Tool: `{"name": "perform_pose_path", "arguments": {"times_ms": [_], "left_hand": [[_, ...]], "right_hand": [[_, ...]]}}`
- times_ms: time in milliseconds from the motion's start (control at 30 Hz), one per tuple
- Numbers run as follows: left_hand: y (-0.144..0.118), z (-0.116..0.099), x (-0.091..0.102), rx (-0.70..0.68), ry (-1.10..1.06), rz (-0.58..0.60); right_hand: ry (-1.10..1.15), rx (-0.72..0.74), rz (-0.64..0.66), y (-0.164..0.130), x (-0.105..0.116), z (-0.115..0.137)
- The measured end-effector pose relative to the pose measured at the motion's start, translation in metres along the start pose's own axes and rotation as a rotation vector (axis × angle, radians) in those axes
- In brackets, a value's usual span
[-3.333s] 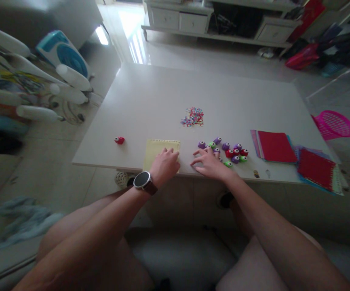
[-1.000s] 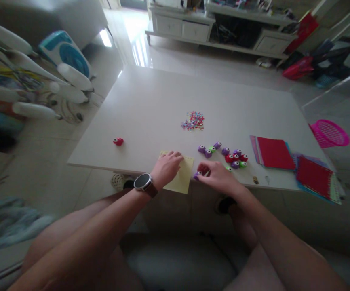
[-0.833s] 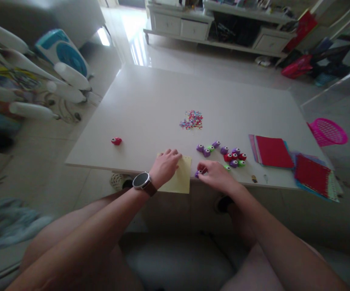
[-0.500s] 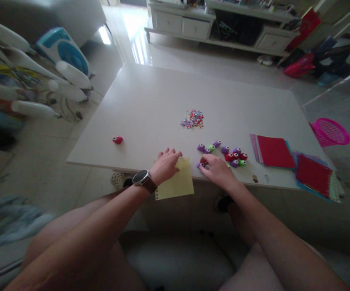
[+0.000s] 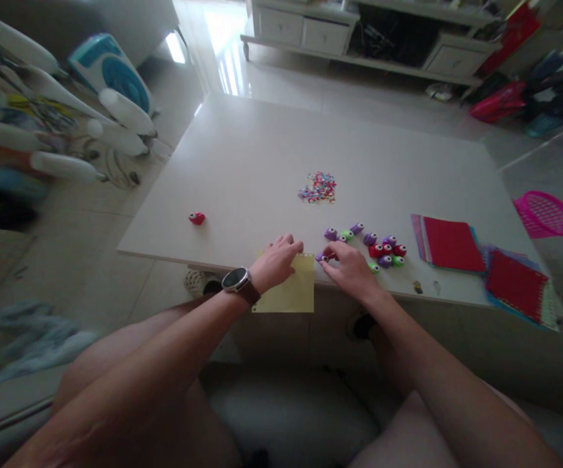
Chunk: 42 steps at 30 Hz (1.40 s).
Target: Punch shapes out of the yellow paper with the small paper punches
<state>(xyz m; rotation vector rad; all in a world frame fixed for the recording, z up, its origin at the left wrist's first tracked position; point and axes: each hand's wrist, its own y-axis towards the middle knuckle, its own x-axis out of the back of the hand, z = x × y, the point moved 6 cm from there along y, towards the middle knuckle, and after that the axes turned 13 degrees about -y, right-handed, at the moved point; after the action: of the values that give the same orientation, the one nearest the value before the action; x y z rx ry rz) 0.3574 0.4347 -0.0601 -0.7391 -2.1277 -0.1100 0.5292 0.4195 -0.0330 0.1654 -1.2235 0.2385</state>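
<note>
Yellow paper (image 5: 294,294) is touched by the left hand (image 5: 275,265), fingers (image 5: 294,248) parted; a purple craft punch (image 5: 320,258) is pinched by the right hand (image 5: 348,265).

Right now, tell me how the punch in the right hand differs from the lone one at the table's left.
The held punch is purple; the lone punch is red. The held punch is gripped by the right hand; the lone punch is untouched. The held punch is close by the yellow sheet; the lone punch sits apart, towards the left end of the table. Both show a pale, dark-centred round spot.
</note>
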Motion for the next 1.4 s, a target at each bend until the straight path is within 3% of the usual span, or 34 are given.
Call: {"name": "perform_pose_path", "arguments": {"times_ms": [1067,1267,1400], "left_hand": [[0.0,-0.003,0.001,-0.007,0.029,0.023],[0.0,-0.006,0.005,-0.038,0.059,-0.03],[0.0,-0.005,0.001,-0.027,-0.041,0.035]], "right_hand": [[-0.036,0.008,0.033,-0.001,-0.01,0.002],[0.013,0.003,0.071,0.001,-0.013,0.004],[0.07,-0.03,0.047,0.003,-0.011,0.003]]}}
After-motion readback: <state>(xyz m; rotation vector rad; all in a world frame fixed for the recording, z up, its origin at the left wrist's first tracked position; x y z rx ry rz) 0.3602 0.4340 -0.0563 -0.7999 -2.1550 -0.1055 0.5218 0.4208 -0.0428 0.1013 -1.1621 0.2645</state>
